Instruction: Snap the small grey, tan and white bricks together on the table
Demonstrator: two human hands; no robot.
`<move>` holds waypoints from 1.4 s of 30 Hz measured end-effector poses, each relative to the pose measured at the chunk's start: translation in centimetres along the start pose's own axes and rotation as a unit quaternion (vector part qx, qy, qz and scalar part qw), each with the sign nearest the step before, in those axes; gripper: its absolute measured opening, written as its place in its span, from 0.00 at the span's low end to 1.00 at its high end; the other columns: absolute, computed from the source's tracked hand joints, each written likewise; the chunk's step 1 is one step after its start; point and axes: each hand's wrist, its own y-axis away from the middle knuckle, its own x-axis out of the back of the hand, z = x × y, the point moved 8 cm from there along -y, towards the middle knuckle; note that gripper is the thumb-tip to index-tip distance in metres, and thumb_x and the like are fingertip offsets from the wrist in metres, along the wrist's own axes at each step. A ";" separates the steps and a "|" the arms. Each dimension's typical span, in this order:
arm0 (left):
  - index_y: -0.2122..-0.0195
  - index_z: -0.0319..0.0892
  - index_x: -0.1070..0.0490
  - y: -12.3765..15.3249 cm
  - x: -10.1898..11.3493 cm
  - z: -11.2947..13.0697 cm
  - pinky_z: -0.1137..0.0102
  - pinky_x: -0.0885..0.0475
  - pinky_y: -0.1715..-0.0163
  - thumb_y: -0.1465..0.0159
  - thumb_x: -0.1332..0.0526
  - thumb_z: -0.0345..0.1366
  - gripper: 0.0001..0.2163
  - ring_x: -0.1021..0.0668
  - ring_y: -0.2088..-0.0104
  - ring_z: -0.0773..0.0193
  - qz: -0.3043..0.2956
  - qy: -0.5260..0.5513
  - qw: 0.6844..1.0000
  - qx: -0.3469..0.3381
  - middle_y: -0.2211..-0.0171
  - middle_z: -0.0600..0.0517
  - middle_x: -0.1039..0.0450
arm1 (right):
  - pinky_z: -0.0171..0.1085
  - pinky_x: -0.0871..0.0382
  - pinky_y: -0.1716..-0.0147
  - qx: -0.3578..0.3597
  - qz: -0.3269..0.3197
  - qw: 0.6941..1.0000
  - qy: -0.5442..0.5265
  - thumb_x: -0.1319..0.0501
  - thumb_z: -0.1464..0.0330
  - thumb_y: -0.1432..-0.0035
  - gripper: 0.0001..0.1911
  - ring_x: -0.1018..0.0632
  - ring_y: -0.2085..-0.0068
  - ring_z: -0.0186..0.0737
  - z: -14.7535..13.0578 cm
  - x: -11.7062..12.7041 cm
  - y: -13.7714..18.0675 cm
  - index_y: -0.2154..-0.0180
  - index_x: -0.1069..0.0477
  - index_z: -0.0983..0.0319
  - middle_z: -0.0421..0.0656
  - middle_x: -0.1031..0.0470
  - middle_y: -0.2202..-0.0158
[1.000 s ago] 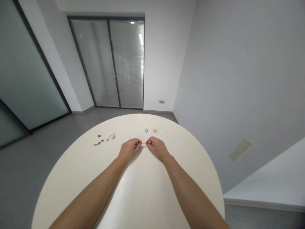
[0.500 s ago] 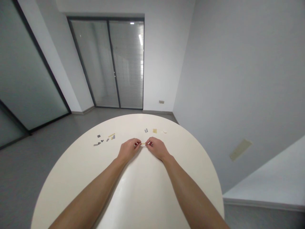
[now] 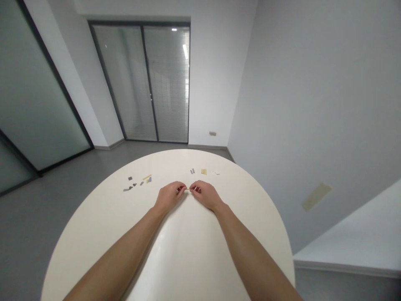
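Your bare forearms (image 3: 122,244) reach in from the lower left and bottom right of the frame, over a round white counter (image 3: 184,259). Near the middle of the frame, your left hand (image 3: 171,196) and right hand (image 3: 206,194) face each other, fingertips close together, each pinched on an end of a thin yellow piece (image 3: 188,189) just above the counter; its full shape is hidden by your fingers. Left of centre lie small grey pieces (image 3: 126,190), and a little beyond them a yellow strip (image 3: 147,177) and a dark grey square (image 3: 130,178). Past your right hand sit two grey strips (image 3: 192,171), a yellow square piece (image 3: 204,172) and a small white piece (image 3: 217,173). At upper left of centre stands a dark-framed glass door (image 3: 169,83) with blinds.
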 end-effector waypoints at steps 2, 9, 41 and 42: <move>0.60 0.47 0.24 0.0 0.0 0.1 0.69 0.31 0.63 0.32 0.48 0.44 0.14 0.22 0.62 0.61 -0.001 0.000 1.000 -0.004 0.60 0.52 0.20 | 0.33 0.33 0.61 0.005 0.002 1.000 -0.001 0.40 0.68 0.39 0.06 0.25 0.64 0.35 -0.1 -0.1 0.0 0.61 0.25 0.59 0.41 0.23 0.63; 0.59 0.46 0.25 0.1 0.2 0.5 0.70 0.31 0.63 0.32 0.47 0.43 0.13 0.22 0.61 0.62 0.001 0.010 1.000 -0.017 0.60 0.52 0.21 | 0.33 0.33 0.61 0.011 0.007 1.000 -0.015 0.40 0.70 0.40 0.06 0.25 0.65 0.34 -0.1 -0.2 0.1 0.61 0.25 0.59 0.40 0.23 0.63; 0.60 0.47 0.25 0.1 0.0 0.9 0.71 0.31 0.63 0.32 0.47 0.45 0.13 0.22 0.63 0.63 -0.001 0.009 1.000 -0.029 0.62 0.53 0.21 | 0.34 0.33 0.58 0.010 -0.003 1.000 0.007 0.40 0.66 0.37 0.07 0.24 0.60 0.36 -0.6 -0.1 0.0 0.60 0.24 0.57 0.41 0.22 0.61; 0.61 0.47 0.25 0.1 0.1 0.9 0.71 0.31 0.63 0.32 0.47 0.45 0.13 0.22 0.63 0.63 0.002 0.006 1.000 -0.031 0.62 0.53 0.21 | 0.34 0.33 0.59 0.007 0.001 1.000 0.008 0.40 0.66 0.38 0.07 0.24 0.61 0.36 -0.6 -0.1 0.0 0.60 0.24 0.57 0.41 0.22 0.61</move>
